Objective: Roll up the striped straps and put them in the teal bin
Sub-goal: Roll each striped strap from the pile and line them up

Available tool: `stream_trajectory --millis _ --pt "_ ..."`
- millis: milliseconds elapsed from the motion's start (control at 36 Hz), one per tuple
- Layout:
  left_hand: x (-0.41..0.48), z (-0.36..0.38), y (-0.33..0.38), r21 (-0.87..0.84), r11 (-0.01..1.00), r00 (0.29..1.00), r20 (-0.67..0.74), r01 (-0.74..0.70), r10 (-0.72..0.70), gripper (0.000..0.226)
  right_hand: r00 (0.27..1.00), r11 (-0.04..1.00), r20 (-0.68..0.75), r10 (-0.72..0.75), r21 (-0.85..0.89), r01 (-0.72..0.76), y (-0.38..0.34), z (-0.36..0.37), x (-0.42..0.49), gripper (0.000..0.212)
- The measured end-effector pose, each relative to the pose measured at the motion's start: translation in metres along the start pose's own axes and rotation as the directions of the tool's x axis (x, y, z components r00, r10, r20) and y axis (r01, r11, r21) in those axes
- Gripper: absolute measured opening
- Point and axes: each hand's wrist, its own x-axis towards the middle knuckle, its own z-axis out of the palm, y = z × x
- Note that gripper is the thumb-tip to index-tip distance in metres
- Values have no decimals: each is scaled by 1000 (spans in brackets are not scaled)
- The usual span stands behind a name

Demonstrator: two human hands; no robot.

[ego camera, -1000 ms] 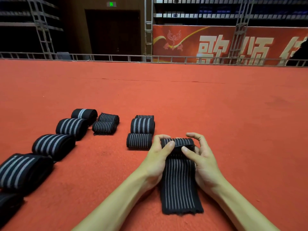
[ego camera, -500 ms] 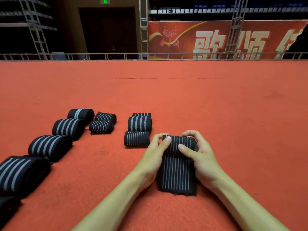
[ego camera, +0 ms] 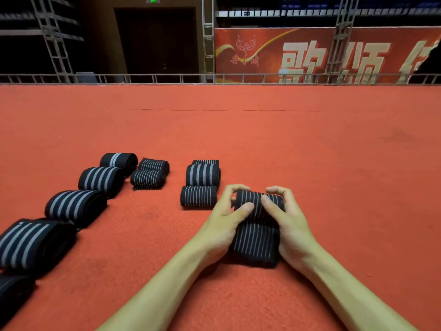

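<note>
A black strap with thin white stripes [ego camera: 256,244] lies on the red carpet, its far part wound into a roll and a short flat tail toward me. My left hand [ego camera: 225,220] grips the roll's left side, thumb on top. From the other side my right hand [ego camera: 290,223] grips the roll, its thumb pressing the top and fingers curled over the far edge. Several rolled striped straps sit to the left, the nearest [ego camera: 198,196] just beside my left hand. No teal bin is in view.
A diagonal row of larger rolls with wide grey stripes [ego camera: 76,206] runs to the lower left edge. Red carpet [ego camera: 310,151] stretches far ahead and to the right. A metal railing [ego camera: 214,78] and a red banner stand beyond the carpet's far edge.
The roll has grown and moved toward me. The flat tail has shortened a lot. Both hands stay on the roll.
</note>
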Motion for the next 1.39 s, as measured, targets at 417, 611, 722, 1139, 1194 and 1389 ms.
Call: stream_trajectory --millis 417,611,722,1139,1194,1389 --pt "3 -7 -2 -199 954 973 -9 225 -231 16 995 949 33 -91 -300 96 2 -12 0 43" --pt "4 -15 -3 -291 947 989 -15 134 -145 36 997 983 -49 -57 -179 47 1 -8 1 54" --pt "3 -20 -8 19 997 997 38 73 -74 37 993 938 -27 -116 -332 101 1 -13 2 52" --pt "4 -24 -9 401 902 983 143 -160 111 44 988 900 22 -154 -409 149 -2 -13 0 54" --pt "5 -26 -11 499 846 978 174 -190 117 44 986 874 31 -162 -459 158 -4 -15 1 56" --pt "5 -28 -12 539 815 977 132 -214 169 40 982 880 50 -183 -437 186 -6 -16 1 55"
